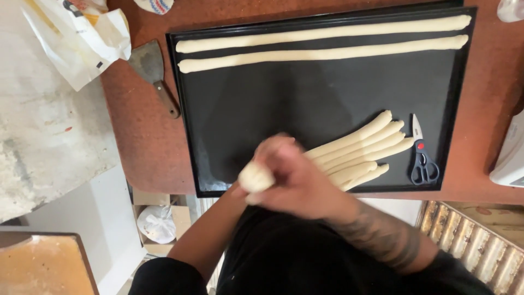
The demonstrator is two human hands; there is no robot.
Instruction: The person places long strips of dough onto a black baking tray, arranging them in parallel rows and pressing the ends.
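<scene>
A reddish tabletop (142,136) carried a black tray (262,104). Two long dough ropes (322,43) lay across the tray's far side, and a bundle of shorter ropes (360,150) fanned out near its front edge. The right hand (297,177) closed its grip over that bundle's near end. The left hand (248,183), mostly hidden beneath it, cupped a dough lump (255,177). Scissors (421,158) lay just beside the bundle; a scraper (155,76) lay left of the tray.
</scene>
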